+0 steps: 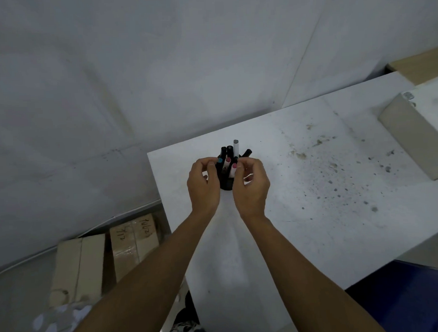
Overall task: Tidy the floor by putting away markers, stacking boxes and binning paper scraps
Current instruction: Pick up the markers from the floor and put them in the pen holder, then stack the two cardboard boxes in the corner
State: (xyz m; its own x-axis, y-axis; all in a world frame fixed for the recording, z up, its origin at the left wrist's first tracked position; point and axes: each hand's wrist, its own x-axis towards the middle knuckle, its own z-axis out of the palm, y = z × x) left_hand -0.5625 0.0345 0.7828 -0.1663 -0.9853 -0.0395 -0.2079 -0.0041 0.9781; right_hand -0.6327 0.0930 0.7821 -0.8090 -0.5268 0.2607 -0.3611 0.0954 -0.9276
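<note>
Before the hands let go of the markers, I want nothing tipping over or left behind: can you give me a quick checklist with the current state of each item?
1. Black holder standing on the white table: ok.
2. Markers upright inside the holder: ok.
3. Left hand and right hand on either side of the holder: ok.
4. Holder clear of the table edge: ok.
5. Cardboard boxes stacked: not ok, side by side on the floor.
6. Paper scraps binned: not ok, on the floor.

Both hands screen most of the black round marker holder [226, 184] (only its base shows); the white paper scraps [56, 321] on the floor are blurred.
</note>
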